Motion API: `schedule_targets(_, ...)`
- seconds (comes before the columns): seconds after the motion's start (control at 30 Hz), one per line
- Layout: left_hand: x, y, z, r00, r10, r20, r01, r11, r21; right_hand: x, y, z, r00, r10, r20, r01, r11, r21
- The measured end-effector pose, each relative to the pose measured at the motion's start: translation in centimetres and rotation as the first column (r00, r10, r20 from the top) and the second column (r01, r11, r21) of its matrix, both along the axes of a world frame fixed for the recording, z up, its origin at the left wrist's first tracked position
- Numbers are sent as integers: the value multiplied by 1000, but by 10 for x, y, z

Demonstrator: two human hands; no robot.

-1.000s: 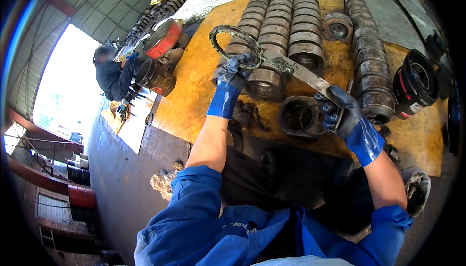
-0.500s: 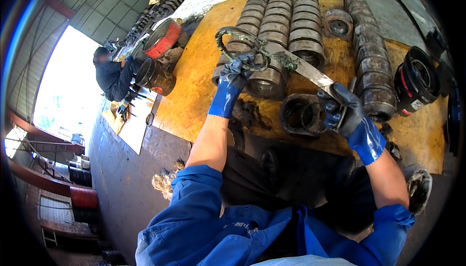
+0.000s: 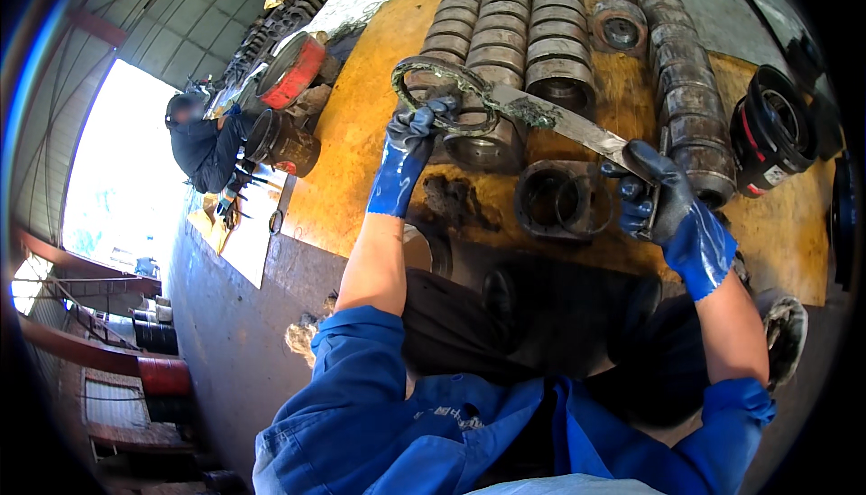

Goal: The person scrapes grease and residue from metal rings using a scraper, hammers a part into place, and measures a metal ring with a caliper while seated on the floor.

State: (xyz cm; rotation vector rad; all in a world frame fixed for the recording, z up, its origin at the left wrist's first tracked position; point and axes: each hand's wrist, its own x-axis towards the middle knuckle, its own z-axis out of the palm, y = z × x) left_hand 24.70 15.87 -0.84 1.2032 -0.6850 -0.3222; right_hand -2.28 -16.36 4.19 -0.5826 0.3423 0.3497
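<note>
My left hand [image 3: 413, 138], in a blue rubber glove with a dark palm, is closed round the lower part of a ring [image 3: 433, 63] smeared with dark greenish grease. In my gloved right hand [image 3: 666, 190] is a long flat scraper [image 3: 577, 129], its metal blade pointing left. The blade's far end meets the right side of the ring. Clumps of grease stick to the blade there. Both things are held up above the yellow work surface. Beneath them stands a squarish metal housing [image 3: 532, 211] with a round bore and a thin ring leaning on it.
Rows of metal cylinders [image 3: 559, 48] stretch away ahead, with another row [image 3: 687, 98] to the right. A black bucket [image 3: 753, 148] stands at far right. Dark grease [image 3: 456, 202] lies on the yellow sheet [image 3: 329, 197]. At left, a person [image 3: 203, 143] sits by a rusty bucket [image 3: 293, 145].
My right hand has moved a little right and down with the scraper. The ring and my left hand have shifted slightly left. Both stay gripped.
</note>
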Motion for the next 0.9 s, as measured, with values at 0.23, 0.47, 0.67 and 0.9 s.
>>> schedule_targets(0.23, -6, -3, -1, 996, 51, 79, -53, 998, 21, -2, -1, -1, 1000, -9, -25, 8, 1000, -22)
schedule_targets(0.47, -14, -7, 8, 979, 113, 172, -140, 978, 154, -3, -8, 3, 999, 37, -26, -38, 996, -76)
schedule_targets(0.67, -18, -6, 17, 980, 54, 189, -82, 986, 146, -5, -13, 9, 998, 8, -67, -17, 990, -137)
schedule_targets(0.9, -32, -16, 39, 853, 23, 521, -301, 838, 456, -6, -17, 10, 996, -28, -79, 13, 984, -177)
